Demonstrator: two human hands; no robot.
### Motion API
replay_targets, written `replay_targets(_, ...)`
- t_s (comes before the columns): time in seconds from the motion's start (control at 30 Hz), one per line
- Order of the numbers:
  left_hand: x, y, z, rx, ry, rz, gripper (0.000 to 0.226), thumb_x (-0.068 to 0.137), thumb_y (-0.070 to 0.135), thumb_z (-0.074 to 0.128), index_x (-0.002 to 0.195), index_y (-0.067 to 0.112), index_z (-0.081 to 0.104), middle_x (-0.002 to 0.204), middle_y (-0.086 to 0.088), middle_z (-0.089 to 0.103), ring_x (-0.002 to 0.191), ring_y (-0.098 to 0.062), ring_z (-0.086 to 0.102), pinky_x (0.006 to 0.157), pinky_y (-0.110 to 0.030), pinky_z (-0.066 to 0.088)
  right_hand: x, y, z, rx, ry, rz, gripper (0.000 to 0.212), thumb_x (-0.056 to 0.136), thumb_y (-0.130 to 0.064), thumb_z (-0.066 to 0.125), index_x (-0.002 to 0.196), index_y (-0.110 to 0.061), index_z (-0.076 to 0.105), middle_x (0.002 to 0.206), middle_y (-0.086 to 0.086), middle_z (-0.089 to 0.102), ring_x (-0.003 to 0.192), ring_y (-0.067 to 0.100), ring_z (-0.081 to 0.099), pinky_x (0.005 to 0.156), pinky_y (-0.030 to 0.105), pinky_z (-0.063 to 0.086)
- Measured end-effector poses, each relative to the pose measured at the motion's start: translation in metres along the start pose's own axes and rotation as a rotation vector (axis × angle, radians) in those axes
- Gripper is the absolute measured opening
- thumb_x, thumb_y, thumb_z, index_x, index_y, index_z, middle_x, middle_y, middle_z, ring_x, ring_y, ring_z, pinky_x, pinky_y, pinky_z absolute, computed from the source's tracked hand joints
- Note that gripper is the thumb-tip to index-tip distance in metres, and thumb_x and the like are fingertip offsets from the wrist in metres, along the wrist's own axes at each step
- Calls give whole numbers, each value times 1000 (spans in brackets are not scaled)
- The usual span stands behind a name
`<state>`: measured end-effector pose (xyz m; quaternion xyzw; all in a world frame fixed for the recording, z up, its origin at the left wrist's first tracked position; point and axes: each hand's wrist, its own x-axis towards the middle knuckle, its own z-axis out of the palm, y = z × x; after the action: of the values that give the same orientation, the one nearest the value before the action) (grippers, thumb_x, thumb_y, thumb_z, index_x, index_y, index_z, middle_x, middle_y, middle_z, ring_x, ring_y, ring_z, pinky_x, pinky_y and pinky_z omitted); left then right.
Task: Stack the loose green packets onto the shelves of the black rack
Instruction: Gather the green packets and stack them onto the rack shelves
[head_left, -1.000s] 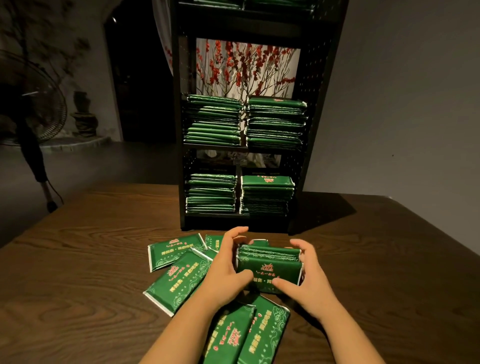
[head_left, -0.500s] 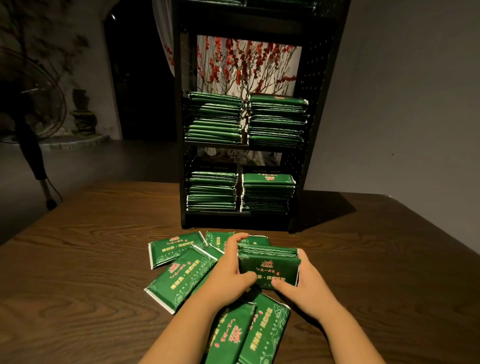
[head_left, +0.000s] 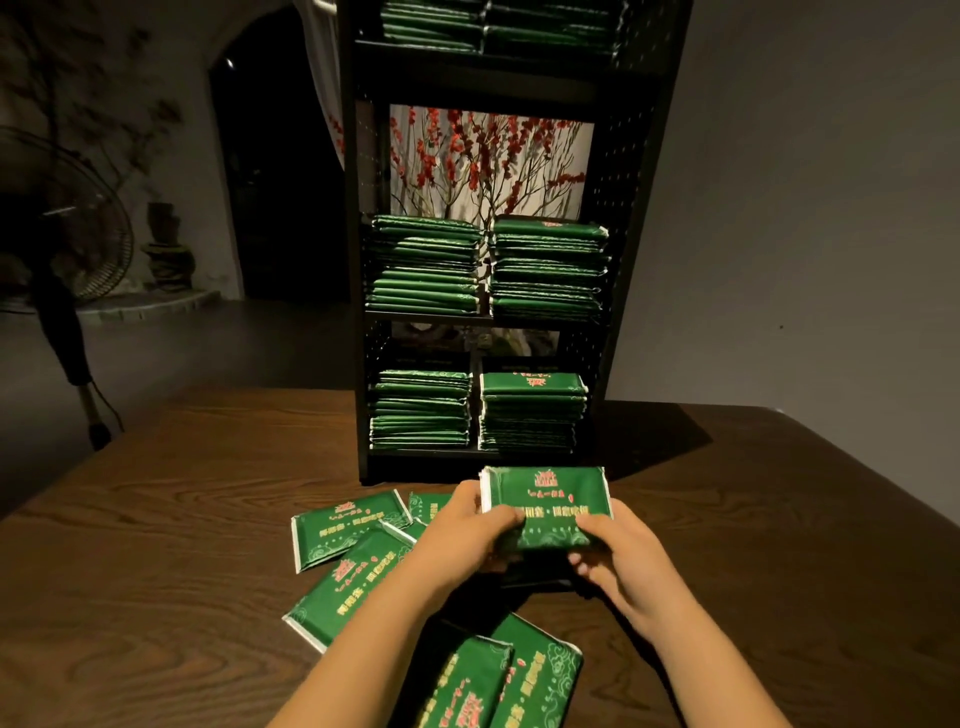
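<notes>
Dim grey walls are enclosing the scene, and a dark wooden table (head_left: 156, 545) is being used as the work surface. One black rack (head_left: 618, 332) is being supported on the table's far half, and three of its shelves are being shown. On the bottom shelf two piles of green packets are being stored side by side, the left pile (head_left: 421, 410) and the right pile (head_left: 532, 413); on the middle shelf two further piles (head_left: 423, 267) (head_left: 548, 270) are being kept in the same arrangement; the top shelf is being cut off by the frame edge, so its contents cannot be counted. One bundle of green packets (head_left: 545, 501) is being held just in front of the rack's base, clear of the table, with its printed face upward; the number of packets in it cannot be told. The bundle is being gripped at its left edge by the left hand (head_left: 467, 525), thumb on top and fingers curled beneath, and at its right edge by the right hand (head_left: 618, 551) in the same manner. Five loose packets are being left on the table: three (head_left: 345, 522) (head_left: 358, 582) (head_left: 428, 506) to the left of the hands, overlapping, and two (head_left: 467, 686) (head_left: 540, 675) between the forearms, side by side. One standing fan (head_left: 57, 228) is being shown at far left.
</notes>
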<state>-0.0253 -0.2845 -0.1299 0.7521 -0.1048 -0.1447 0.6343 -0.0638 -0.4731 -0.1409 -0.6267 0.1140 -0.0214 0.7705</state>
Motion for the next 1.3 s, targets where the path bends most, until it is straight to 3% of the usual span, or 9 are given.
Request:
replay_targets(0.1, 19, 11, -2, -86, 4, -162, 29, 94, 29, 58, 107, 8, 44, 94, -13, 55, 56, -22, 60, 47, -27, 49, 21, -11, 9, 99, 25, 139, 14, 96, -8, 53, 109, -2, 53, 86, 15, 60, 52, 16, 50, 43, 24, 42)
replay_targets(0.2, 36, 16, -4, -236, 15, -247, 18, 96, 26, 52, 100, 10, 45, 75, -10, 53, 44, -17, 49, 42, -19, 39, 41, -18, 17, 102, 32, 237, 21, 94, -13, 58, 113, -3, 55, 87, 14, 59, 49, 15, 47, 38, 22, 38)
replay_targets(0.43, 69, 10, 0, -394, 48, -326, 17, 97, 25, 52, 102, 10, 56, 83, -12, 61, 48, -16, 51, 40, -20, 41, 66, -27, 22, 49, 97, 259, 16, 93, -17, 60, 105, -7, 59, 86, 12, 60, 56, 16, 47, 37, 23, 37)
replay_targets(0.97, 89, 7, -3, -447, 74, -302, 19, 96, 26, 53, 103, 9, 56, 90, -13, 58, 49, -15, 50, 41, -20, 40, 86, -27, 26, 111, 92, 256, 11, 93, -16, 58, 102, -8, 57, 86, 12, 59, 59, 15, 48, 42, 23, 41)
replay_targets(1.3, 93, 8, -1, -621, 156, -292, 36, 91, 35, 69, 103, 1, 68, 69, -9, 69, 46, -13, 56, 39, -18, 47, 98, -27, 33, 270, 122, 279, 21, 92, -15, 64, 109, -3, 59, 93, 16, 61, 67, 19, 53, 40, 22, 47)
